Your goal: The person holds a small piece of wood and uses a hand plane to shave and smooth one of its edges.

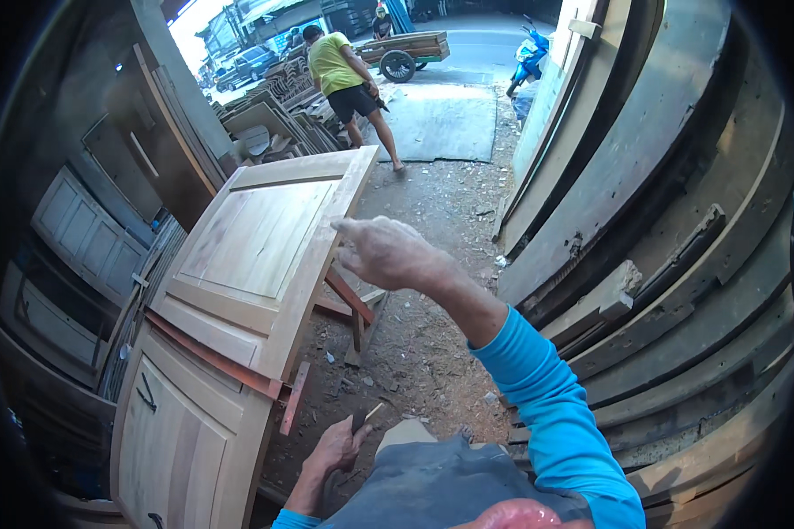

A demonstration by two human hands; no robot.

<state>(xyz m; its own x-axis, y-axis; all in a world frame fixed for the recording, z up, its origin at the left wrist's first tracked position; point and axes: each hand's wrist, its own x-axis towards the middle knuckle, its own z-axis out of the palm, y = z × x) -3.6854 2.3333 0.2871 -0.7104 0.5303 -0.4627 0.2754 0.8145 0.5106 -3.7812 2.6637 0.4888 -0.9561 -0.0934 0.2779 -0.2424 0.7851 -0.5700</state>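
Note:
A pale wooden panelled door (249, 231) lies tilted in front of me on the left, and a reddish-brown bar (212, 353) crosses it. At the door's right edge is my right hand (386, 253), its fingers bent. Whether it pinches anything there is hidden. Lower down, near the door's near right side, my left hand (333, 446) is closed around a dark object (359, 420). A thin, light-coloured stick (375, 411) shows beside that object; its kind is unclear. Small dark marks or loops lie on the door's lower panel.
Reddish-brown supports (351, 304) stand under the door. Long planks (617, 167) lean along the right wall. More doors (88, 234) stand at left. Ahead, a person in a yellow shirt (338, 66) walks near stacked wood; a loaded cart (406, 55) and blue motorbike (529, 55) are beyond.

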